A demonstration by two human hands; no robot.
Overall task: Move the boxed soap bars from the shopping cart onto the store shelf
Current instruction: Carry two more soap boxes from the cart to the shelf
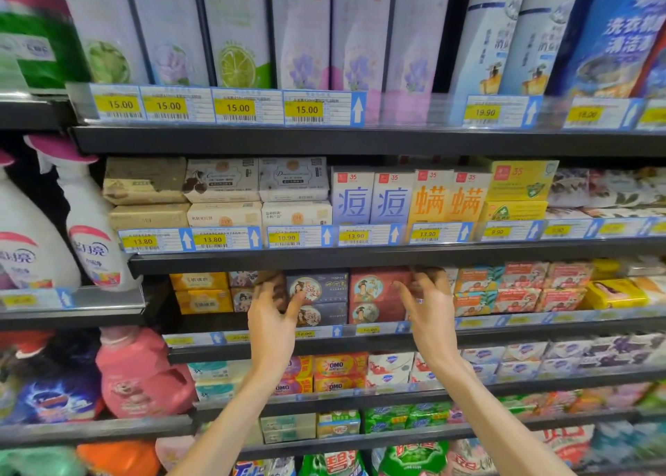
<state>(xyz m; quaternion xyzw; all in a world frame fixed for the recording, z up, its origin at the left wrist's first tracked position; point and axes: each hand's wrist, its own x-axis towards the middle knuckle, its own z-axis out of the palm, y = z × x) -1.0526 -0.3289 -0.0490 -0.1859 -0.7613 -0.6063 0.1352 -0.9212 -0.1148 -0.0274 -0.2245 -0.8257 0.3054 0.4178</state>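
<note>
On the third shelf (360,342) down, at about chest height, both of your hands are up against the row of boxed soap bars. Your left hand (272,317) has its fingers loosely curled around the near end of a brown box (272,284); whether you are gripping it or only nudging it back I cannot tell, since the palm hides the contact. Just to the right of that hand stand two dark blue boxes (320,299), stacked one on the other and already seated behind the price rail. Your right hand (430,313) is spread, fingers apart, its tips touching the right edge of the two stacked red boxes (378,295); it seems to be squaring them rather than holding them. A second brownish box may sit just above those fingertips, but it is too blurred to be sure.

The shopping cart is out of view, so you cannot count from here what remains in it. Judged by the shelf, this stretch is well filled, with at least the blue and red stacks placed. What is left looks like settling the brown box beside them, then returning to the cart for any others.
</note>
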